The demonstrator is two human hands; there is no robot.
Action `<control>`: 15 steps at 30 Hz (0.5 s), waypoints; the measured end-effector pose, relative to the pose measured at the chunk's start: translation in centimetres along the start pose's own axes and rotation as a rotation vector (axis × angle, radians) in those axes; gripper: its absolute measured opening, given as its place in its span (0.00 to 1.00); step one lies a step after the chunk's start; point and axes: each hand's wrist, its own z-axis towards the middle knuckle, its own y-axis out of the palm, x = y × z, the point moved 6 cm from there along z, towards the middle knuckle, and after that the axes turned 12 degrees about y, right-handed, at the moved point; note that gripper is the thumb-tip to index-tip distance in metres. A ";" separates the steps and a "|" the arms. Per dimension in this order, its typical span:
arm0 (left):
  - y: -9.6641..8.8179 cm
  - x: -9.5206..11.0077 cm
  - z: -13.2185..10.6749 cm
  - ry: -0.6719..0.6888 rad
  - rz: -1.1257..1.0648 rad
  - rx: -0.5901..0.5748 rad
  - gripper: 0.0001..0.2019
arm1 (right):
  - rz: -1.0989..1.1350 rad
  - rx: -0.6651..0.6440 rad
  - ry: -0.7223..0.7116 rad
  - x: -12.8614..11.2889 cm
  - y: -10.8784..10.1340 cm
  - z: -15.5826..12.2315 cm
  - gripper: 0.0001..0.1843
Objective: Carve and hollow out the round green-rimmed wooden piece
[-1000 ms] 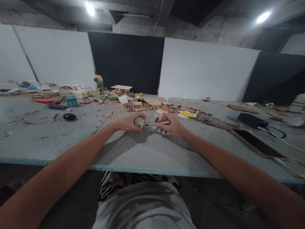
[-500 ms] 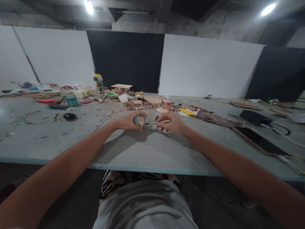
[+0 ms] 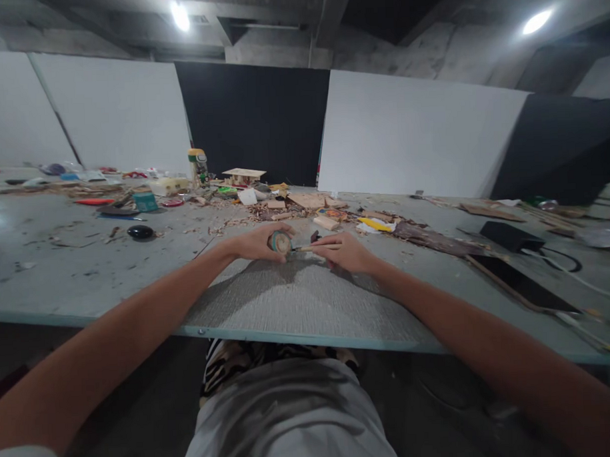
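Note:
Near the front of the table, my left hand [image 3: 259, 243] is curled around a small round wooden piece [image 3: 282, 242] with a teal rim, its pale face turned toward me. My right hand [image 3: 343, 251] pinches the wooden handle of a thin paintbrush [image 3: 306, 248]. The brush's dark tip points left and meets or nearly meets the right edge of the teal rim; exact contact is too small to tell. Just above my right fingertips a small dark brown piece [image 3: 314, 236] lies on the table. A grey textured mat [image 3: 287, 302] lies below both hands.
Wood scraps and shavings [image 3: 304, 200] cover the table beyond my hands. A yellow-handled tool [image 3: 376, 224] and a bark strip [image 3: 428, 239] lie right of centre. Farther right are a phone [image 3: 521, 281] and a black box [image 3: 511, 238]; a black mouse [image 3: 140, 231] sits left.
My right fingers have shifted on the brush handle and lie flatter along it. The brush tip stays near the teal rim, and my left hand has barely moved.

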 end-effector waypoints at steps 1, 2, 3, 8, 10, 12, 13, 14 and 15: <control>0.0 -0.1 0.0 0.003 -0.007 0.004 0.35 | -0.003 -0.005 0.017 0.2 0.0 0.1 0.21; 0.0 -0.1 0.0 0.008 -0.013 0.006 0.35 | -0.007 -0.010 0.027 0.4 -0.1 0.2 0.21; 0.0 -0.2 0.0 0.010 -0.018 0.006 0.35 | -0.012 -0.010 0.023 0.4 -0.1 0.3 0.21; -0.2 -0.2 -0.2 -0.007 -0.023 -0.009 0.36 | -0.029 0.057 -0.126 -0.7 0.1 -0.4 0.18; -0.3 -0.1 -0.2 -0.016 -0.017 -0.020 0.37 | -0.027 0.075 -0.079 -0.4 0.4 -0.4 0.20; -0.3 0.0 -0.2 -0.027 -0.013 -0.034 0.37 | -0.031 0.094 -0.029 -0.1 0.5 -0.4 0.22; -0.3 0.0 -0.2 -0.029 -0.013 -0.034 0.37 | -0.035 0.107 -0.032 -0.1 0.5 -0.4 0.21; -0.3 0.0 -0.2 -0.028 -0.014 -0.031 0.37 | -0.039 0.121 -0.056 -0.3 0.6 -0.4 0.19; -0.4 0.0 -0.2 -0.024 -0.016 -0.025 0.37 | -0.043 0.131 -0.088 -0.4 0.6 -0.4 0.17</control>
